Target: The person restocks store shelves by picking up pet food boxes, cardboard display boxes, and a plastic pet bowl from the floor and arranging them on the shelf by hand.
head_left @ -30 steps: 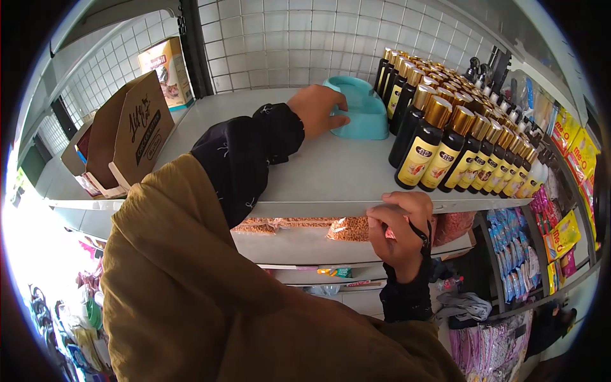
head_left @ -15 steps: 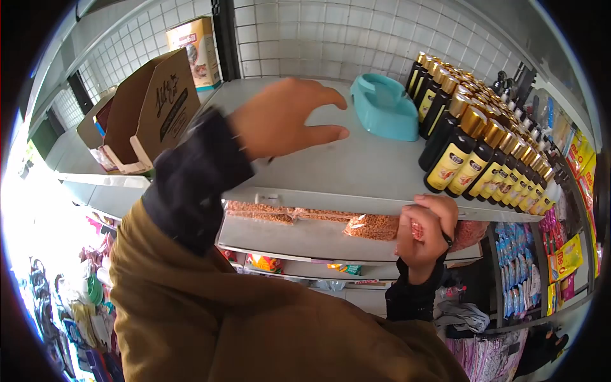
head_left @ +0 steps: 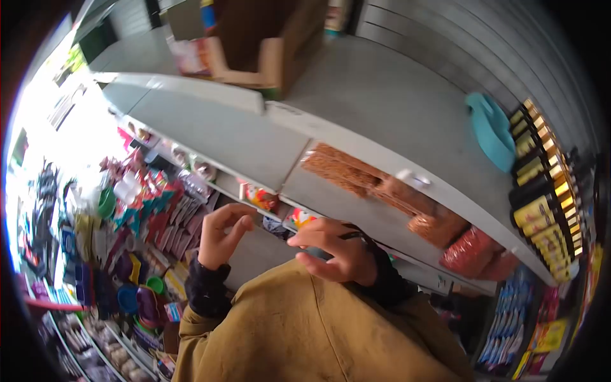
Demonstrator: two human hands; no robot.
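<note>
My left hand (head_left: 224, 235) hovers in front of the lower shelves, fingers loosely bent and thumb apart from them, with nothing visible in it. Close by on the right, my right hand (head_left: 337, 251) is held above my brown clothing, its thumb and fingers apart and nothing seen between them. Neither hand touches a shelf. Beyond them, the grey upper shelf (head_left: 388, 95) carries a turquoise plastic dish (head_left: 491, 134) and rows of dark bottles (head_left: 538, 210) with gold caps and yellow labels. An open cardboard box (head_left: 273, 63) stands at its left.
Clear bags of orange-brown pellets (head_left: 344, 169) and a bag of red pellets (head_left: 471, 251) lie on the shelf below. Colourful packets (head_left: 259, 197) sit lower down. Crowded goods (head_left: 140, 223) fill the left side; blue packets (head_left: 506, 325) hang at the right.
My view has swung left and down. The left hand has come down from above the upper shelf, and the right hand has left the shelf edge; both are now close together before my body.
</note>
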